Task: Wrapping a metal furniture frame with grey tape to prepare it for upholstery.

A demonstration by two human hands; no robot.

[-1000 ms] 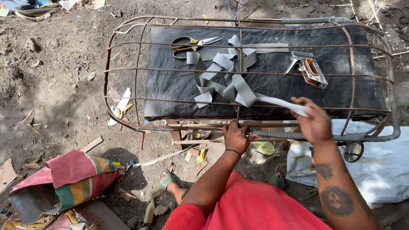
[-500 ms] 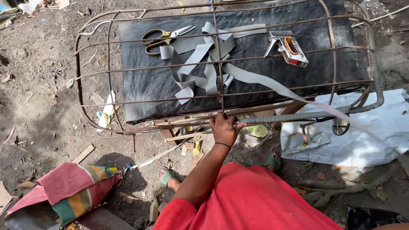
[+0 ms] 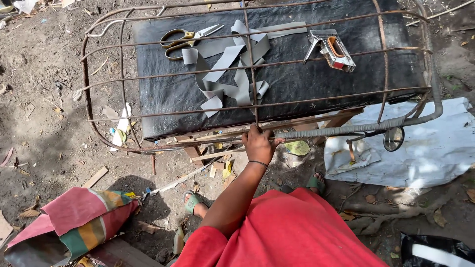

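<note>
The rusty wire frame is the largest item. It is a cage of bent rods that arches over a low bench and reaches from the left dirt to the right edge of the view. Its near rail runs across the middle of the picture, and the right part of that rail is wrapped in grey strip.

Under the frame sits the black padded bench top, flat and level, with wooden legs showing below its front edge.

A white sheet lies on the ground at the right, beneath the frame's curved corner. A red, green and yellow striped bag lies at lower left, well apart from the frame.

On the bench top, a tangle of grey strips lies near the centre. Yellow-handled scissors lie at its upper left, touching the strips. A metal staple gun with an orange grip lies to the right, apart from the strips.

The left hand is closed around the near rail, at the point where 1 upright rod meets it, just left of the wrapped section. A dark band circles the wrist.

The right hand is out of view, so its state cannot be reported.
</note>
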